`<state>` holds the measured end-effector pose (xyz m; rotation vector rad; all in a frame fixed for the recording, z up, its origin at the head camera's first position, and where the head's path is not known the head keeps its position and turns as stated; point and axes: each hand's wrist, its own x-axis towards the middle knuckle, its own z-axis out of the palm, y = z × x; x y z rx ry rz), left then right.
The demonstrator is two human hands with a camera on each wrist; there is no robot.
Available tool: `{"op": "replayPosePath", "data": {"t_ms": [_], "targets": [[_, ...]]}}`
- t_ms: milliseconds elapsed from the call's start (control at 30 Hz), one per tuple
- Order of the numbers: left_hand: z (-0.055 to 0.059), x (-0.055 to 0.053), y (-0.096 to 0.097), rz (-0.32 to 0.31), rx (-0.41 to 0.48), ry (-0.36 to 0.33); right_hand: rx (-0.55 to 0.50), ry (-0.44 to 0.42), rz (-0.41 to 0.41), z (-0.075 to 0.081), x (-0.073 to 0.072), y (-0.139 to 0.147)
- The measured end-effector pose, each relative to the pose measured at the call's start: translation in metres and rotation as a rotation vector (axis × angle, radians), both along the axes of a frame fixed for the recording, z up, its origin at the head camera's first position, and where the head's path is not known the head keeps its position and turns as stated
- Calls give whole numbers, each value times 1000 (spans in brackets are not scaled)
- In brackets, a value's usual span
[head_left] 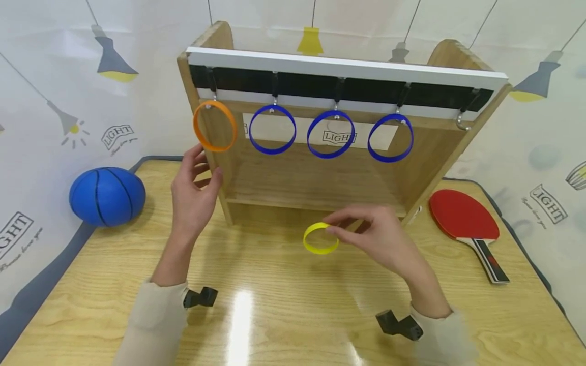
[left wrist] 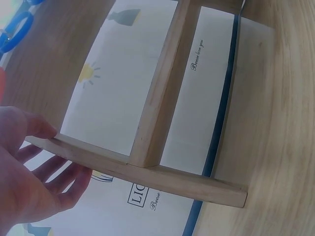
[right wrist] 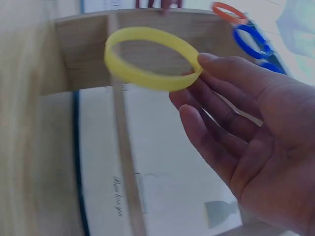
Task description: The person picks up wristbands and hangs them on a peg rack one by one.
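Between thumb and fingertips, my right hand (head_left: pixel 384 236) pinches a yellow silicone wristband (head_left: pixel 320 250) in front of the lower part of a wooden rack (head_left: pixel 316 178). The right wrist view shows the yellow wristband (right wrist: pixel 147 81) held by one edge, its loop tilted. My left hand (head_left: pixel 194 195) grips the rack's left side panel (left wrist: pixel 197 184), thumb on one side and fingers on the other. An orange wristband (head_left: pixel 217 149) hangs from the leftmost hook above that hand. Three blue wristbands (head_left: pixel 331 155) hang on the hooks to its right.
A hook (head_left: pixel 463 125) sits at the right end of the rack's black strip. The blue ball (head_left: pixel 107 196) lies left of the rack on the wooden table (head_left: pixel 293 315). A red table tennis bat (head_left: pixel 464 216) lies to the right. Patterned paper (head_left: pixel 46 127) covers the wall behind.
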<state>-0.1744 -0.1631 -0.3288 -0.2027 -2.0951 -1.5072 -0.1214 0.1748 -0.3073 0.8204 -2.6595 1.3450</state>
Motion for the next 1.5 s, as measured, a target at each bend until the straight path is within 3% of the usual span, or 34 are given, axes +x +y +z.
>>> {"op": "replayPosePath", "data": {"t_ms": [133, 233, 400, 567, 667, 833, 1067, 1233, 1500], "targets": [[-1, -1, 1, -5, 2, -3, -176, -28, -51, 22, 6, 21], [0, -2, 1, -8, -2, -3, -414, -22, -77, 43, 13, 38], [0, -1, 2, -12, -1, 5, -881, 141, -92, 74, 18, 59], [0, -1, 0, -2, 1, 6, -1090, 272, -266, 89, 12, 77], [0, -1, -1, 2, 1, 1, -1134, 265, -348, 89, 4, 86], [-1, 0, -2, 6, 4, -6, -1164, 221, -413, 80, -8, 94], [-1, 0, -1, 5, 5, -8, -1206, 189, -391, 70, -16, 94], [0, -1, 0, 5, 6, -2, -1189, 190, -400, 67, -18, 96], [0, 0, 1, 2, 0, -7, -1099, 145, -494, 57, -16, 103]]}}
